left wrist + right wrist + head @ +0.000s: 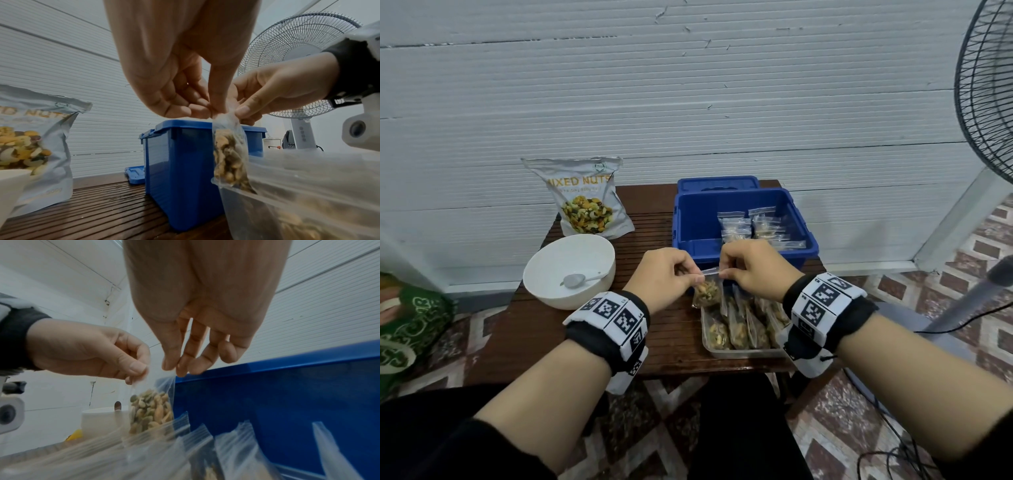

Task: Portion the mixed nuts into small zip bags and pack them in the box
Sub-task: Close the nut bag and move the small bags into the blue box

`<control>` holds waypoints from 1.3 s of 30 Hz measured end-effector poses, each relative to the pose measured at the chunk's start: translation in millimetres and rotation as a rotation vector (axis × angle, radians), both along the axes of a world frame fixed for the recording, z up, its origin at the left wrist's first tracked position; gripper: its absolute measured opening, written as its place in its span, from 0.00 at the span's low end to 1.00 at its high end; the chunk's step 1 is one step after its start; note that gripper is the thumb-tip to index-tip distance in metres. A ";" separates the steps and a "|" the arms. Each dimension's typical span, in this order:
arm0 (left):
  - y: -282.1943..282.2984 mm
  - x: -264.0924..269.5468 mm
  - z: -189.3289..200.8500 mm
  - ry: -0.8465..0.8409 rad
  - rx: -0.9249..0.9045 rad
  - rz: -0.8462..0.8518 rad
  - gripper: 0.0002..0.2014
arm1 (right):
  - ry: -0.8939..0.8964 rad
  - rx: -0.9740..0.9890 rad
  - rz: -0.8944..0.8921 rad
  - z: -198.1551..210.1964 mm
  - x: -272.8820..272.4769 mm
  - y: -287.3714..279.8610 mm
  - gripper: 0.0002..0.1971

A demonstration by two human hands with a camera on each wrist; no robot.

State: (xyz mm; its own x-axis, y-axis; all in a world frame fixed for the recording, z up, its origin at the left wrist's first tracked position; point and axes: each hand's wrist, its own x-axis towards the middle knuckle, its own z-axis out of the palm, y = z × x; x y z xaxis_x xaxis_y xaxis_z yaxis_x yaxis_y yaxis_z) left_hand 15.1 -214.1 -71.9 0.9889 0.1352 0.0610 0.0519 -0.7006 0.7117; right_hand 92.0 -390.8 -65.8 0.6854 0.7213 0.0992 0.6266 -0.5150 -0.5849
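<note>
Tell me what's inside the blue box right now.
The blue box holds small zip bags of nuts, stood in rows toward its right side. Its near wall and both hands hide the front floor, so the count is unclear.

The fan [986, 85] is being cut off by the head view's right edge. The clear tray [743, 353] at the table's [571, 329] front edge is blurring in both wrist views, its bags' contents unreadable. The right wrist is hiding the tray's right end.
</note>
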 end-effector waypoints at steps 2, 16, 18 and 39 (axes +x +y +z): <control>0.2 -0.6 0.2 -0.020 -0.029 -0.013 0.04 | -0.013 0.010 0.026 0.9 -0.2 0.2 0.01; 5.9 1.2 -1.6 -0.039 -0.087 -0.005 0.03 | -0.036 -0.036 0.054 1.1 3.2 5.4 0.03; 4.8 1.2 -1.1 -0.031 -0.098 -0.019 0.03 | -0.064 -0.059 0.055 3.2 4.4 6.9 0.05; 52.9 66.2 -25.7 -0.023 -0.271 0.292 0.06 | 0.004 -0.818 0.137 69.3 131.4 56.4 0.03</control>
